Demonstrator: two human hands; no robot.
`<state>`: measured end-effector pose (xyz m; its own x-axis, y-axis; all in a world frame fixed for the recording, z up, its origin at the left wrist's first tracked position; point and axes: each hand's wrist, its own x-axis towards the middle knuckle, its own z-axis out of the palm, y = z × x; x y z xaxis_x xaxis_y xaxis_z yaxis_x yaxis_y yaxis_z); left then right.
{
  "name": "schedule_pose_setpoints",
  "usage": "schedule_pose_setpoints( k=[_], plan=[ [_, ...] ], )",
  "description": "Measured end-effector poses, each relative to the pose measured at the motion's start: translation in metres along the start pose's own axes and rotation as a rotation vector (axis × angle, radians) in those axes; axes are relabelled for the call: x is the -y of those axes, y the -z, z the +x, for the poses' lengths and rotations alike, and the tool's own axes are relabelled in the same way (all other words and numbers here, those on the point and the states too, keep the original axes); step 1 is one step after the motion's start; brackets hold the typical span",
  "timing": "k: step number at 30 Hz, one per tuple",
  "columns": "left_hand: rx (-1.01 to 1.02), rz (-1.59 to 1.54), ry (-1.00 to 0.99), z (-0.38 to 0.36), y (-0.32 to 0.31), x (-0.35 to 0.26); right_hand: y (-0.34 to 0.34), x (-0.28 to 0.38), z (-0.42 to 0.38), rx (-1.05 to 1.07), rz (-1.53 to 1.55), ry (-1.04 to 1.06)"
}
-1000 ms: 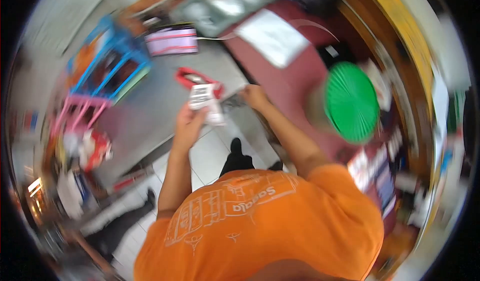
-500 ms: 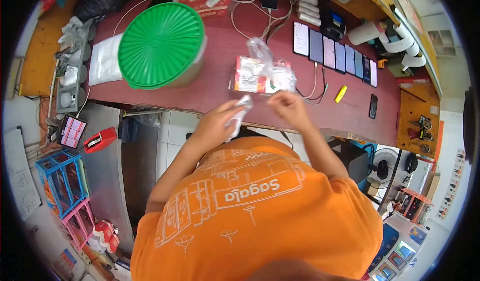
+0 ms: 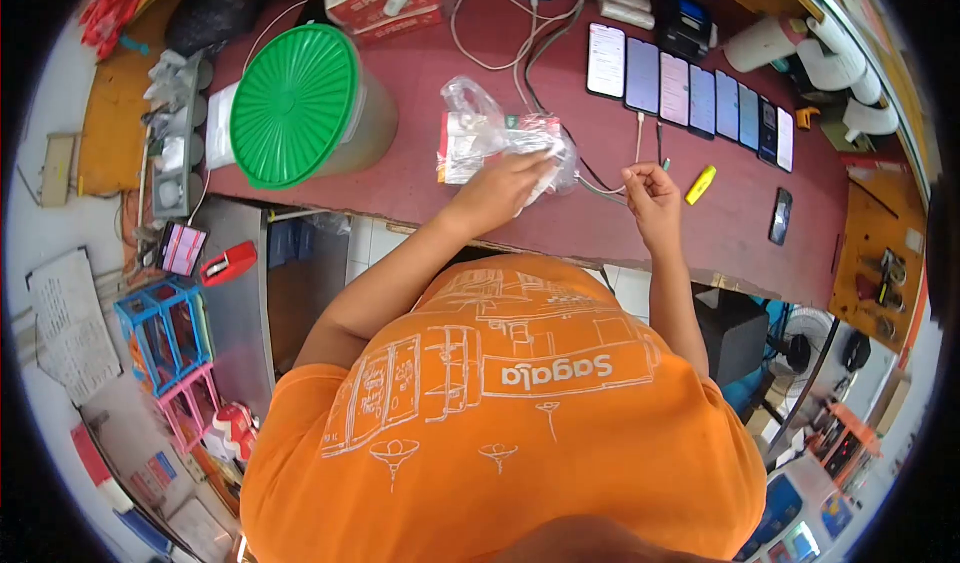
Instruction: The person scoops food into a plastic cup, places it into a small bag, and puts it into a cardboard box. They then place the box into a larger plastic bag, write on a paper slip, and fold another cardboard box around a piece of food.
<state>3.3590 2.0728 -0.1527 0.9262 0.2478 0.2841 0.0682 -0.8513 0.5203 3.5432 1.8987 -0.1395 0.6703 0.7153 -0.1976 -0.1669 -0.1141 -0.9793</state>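
Observation:
My left hand (image 3: 497, 195) is closed on a crumpled white tissue (image 3: 540, 181), which hangs from its fingertips. This hand overlaps the near edge of a red and white packet (image 3: 463, 148). A loose clear plastic bag (image 3: 474, 108) bunches up over the packet. To the right, my right hand (image 3: 655, 206) is raised above the table's front part with thumb and forefinger pinched together. I cannot tell what, if anything, sits in that pinch. A white charging cable (image 3: 603, 189) runs close by its fingertips, and a yellow highlighter (image 3: 700, 185) lies just right of it.
A large tub with a green lid (image 3: 295, 108) stands at the left of the dark red table (image 3: 420, 203). Several phones (image 3: 660, 91) form a row at the back right, and another phone (image 3: 780, 215) lies near the right edge. Tissue packs (image 3: 380, 8) sit behind.
My left hand has moved forward and right with the tissue, up to the packet. My right hand has shifted right, away from the packet. The camera view has turned slightly.

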Motion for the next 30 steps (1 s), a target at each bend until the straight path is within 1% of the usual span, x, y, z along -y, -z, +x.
schedule_pose_setpoints(
  k=[2, 4, 6, 7, 8, 9, 10, 11, 12, 13, 14, 15, 17, 18, 19, 20, 21, 22, 23, 25, 26, 28, 29, 30],
  plan=[
    [-0.013, -0.252, -0.062, -0.006, 0.001, -0.006, -0.005, 0.002, 0.003, 0.053, 0.012, -0.024],
    [-0.074, -0.271, -0.005, -0.019, 0.0, -0.008, -0.012, 0.007, 0.018, 0.12, 0.013, -0.033],
    [0.069, -0.326, 0.135, -0.038, 0.008, -0.002, -0.019, 0.01, 0.038, 0.232, 0.004, 0.007],
    [0.074, -0.39, 0.267, -0.047, 0.016, 0.0, -0.025, 0.007, 0.053, 0.256, -0.002, 0.011],
    [0.059, -0.387, 0.277, -0.062, 0.012, 0.006, -0.033, 0.001, 0.074, 0.316, -0.01, 0.009],
    [-0.059, -0.509, 0.463, -0.081, -0.001, 0.015, -0.042, -0.005, 0.095, 0.373, -0.018, 0.004],
    [-0.177, -0.632, 0.646, -0.092, -0.01, 0.019, -0.053, -0.009, 0.115, 0.385, -0.021, 0.002],
    [-0.173, -0.864, 0.904, -0.087, 0.0, 0.011, -0.066, -0.014, 0.133, 0.513, -0.015, -0.069],
    [-0.182, -0.868, 0.912, -0.087, -0.005, 0.012, -0.072, -0.019, 0.139, 0.639, -0.009, -0.142],
    [-0.28, -0.968, 0.922, -0.086, -0.011, 0.019, -0.071, -0.024, 0.139, 0.645, -0.012, -0.145],
    [-0.375, -1.064, 0.923, -0.081, -0.016, 0.028, -0.069, -0.027, 0.14, 0.715, 0.002, -0.204],
    [-0.466, -0.961, 0.829, -0.075, -0.022, 0.043, -0.067, -0.028, 0.14, 0.782, 0.016, -0.262],
    [-0.587, -1.024, 0.657, -0.055, -0.007, 0.058, -0.062, -0.023, 0.099, 0.822, -0.032, -0.238],
    [-0.643, -1.039, 0.741, -0.047, 0.005, 0.067, -0.066, -0.019, 0.069, 0.813, 0.002, -0.38],
    [-0.695, -1.052, 0.823, -0.042, 0.023, 0.078, -0.072, 0.009, 0.038, 0.917, -0.068, -0.459],
    [-0.758, -1.245, 0.7, -0.037, 0.044, 0.086, -0.067, 0.012, 0.022, 0.91, -0.07, -0.458],
    [-0.737, -1.178, 0.717, -0.033, 0.079, 0.077, -0.062, 0.013, 0.008, 0.936, -0.067, -0.391],
    [-0.684, -1.095, 0.693, -0.03, 0.112, 0.062, -0.058, 0.013, -0.003, 0.963, -0.062, -0.326],
    [-0.613, -1.028, 0.655, -0.035, 0.13, 0.059, -0.047, 0.016, -0.007, 0.96, -0.058, -0.33],
    [-0.498, -0.841, 0.702, -0.042, 0.162, 0.021, -0.014, 0.022, -0.005, 0.794, -0.122, -0.305],
    [-0.431, -0.769, 0.713, -0.047, 0.167, 0.004, 0.0, 0.02, -0.005, 0.789, -0.115, -0.301],
    [-0.237, -0.715, 0.553, -0.063, 0.156, -0.015, 0.019, 0.01, -0.008, 0.676, -0.124, -0.304],
    [-0.115, -0.695, 0.534, -0.067, 0.144, -0.024, 0.021, 0.004, -0.011, 0.567, -0.089, -0.275],
    [0.009, -0.443, 0.508, -0.066, 0.131, -0.034, 0.022, -0.003, -0.011, 0.556, -0.082, -0.27]
  ],
)
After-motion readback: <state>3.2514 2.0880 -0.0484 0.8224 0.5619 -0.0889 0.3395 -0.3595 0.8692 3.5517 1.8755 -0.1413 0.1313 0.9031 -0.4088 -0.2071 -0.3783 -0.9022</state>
